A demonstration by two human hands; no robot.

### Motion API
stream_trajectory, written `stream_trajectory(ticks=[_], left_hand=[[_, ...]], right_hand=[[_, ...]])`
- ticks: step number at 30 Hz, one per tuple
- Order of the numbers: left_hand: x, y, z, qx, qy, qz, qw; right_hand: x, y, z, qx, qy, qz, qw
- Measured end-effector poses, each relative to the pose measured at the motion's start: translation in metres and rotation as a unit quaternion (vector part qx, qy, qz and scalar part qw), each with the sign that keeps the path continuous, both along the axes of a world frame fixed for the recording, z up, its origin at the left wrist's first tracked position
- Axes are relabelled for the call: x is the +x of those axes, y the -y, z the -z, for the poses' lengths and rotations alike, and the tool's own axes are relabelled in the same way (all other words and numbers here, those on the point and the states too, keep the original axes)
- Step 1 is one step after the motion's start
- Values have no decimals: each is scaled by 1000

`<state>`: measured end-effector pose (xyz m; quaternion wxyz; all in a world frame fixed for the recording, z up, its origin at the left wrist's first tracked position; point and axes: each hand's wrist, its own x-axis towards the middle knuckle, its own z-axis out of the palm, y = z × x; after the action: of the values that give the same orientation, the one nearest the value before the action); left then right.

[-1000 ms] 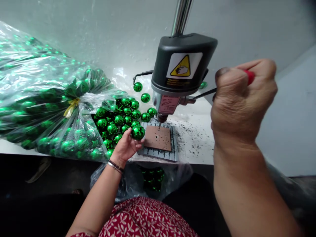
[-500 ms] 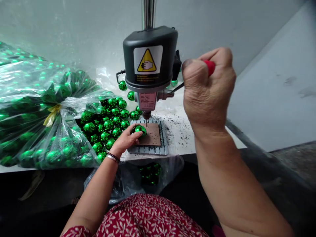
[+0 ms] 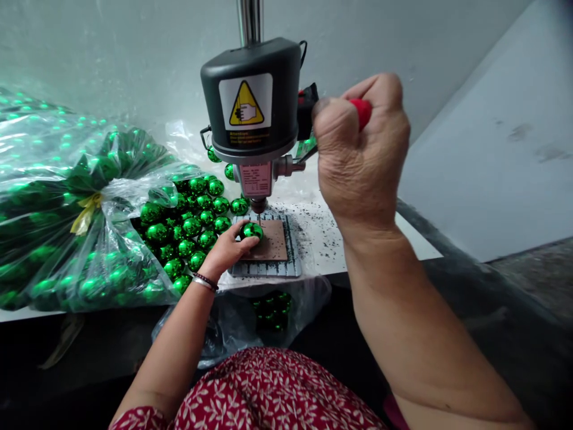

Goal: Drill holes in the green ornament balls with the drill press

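My left hand (image 3: 227, 248) grips a shiny green ball (image 3: 253, 231) between thumb and fingers, low over a brown board (image 3: 274, 243) on the drill press's grey metal base (image 3: 293, 266). Directly above the ball, or just behind it, is the thin drill bit (image 3: 259, 219); whether they touch I cannot tell. The dark drill press head (image 3: 250, 101) carries a yellow warning label. At the right, my right hand (image 3: 364, 143) is wrapped in a fist round the red-knobbed lever (image 3: 362, 112) of the drill press.
Many green balls (image 3: 192, 227) lie left of the base, beside a large clear plastic bag (image 3: 120, 206) of balls tied with yellow. Dark shavings (image 3: 317, 230) litter the white table (image 3: 329, 254). Below its front edge hangs another clear bag (image 3: 311, 295) with green balls inside.
The ball in my left hand has shifted closer to the drill bit. My right hand keeps its grip on the lever. The whole view has moved slightly, so things appear further left.
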<state>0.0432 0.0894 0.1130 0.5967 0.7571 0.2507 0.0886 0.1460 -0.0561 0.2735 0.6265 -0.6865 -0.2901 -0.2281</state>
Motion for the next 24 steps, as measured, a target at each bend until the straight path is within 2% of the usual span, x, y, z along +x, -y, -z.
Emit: stream_trajectory(ticks=[3,6,10,14,20,24], left_hand=[[1,-1,-6,-33,-7,-17,999],[2,-2,-9,-33,-11,-22,999],[4,-5,-4,28,-15,-1,1000],[7,-6,2,87,2,-8,996],[14,2,-3,190,-18,20,981],[18,6,-6,179,-17,36,983]], right_hand=[[0,0,0,5,5,1,1000],[0,0,-1,4,5,4,1000],[0,0,-1,3,2,3,1000],[1,0,0,14,4,-14,1000],[4,0,5,34,32,-29,998],[4,1,6,21,37,-10,999]])
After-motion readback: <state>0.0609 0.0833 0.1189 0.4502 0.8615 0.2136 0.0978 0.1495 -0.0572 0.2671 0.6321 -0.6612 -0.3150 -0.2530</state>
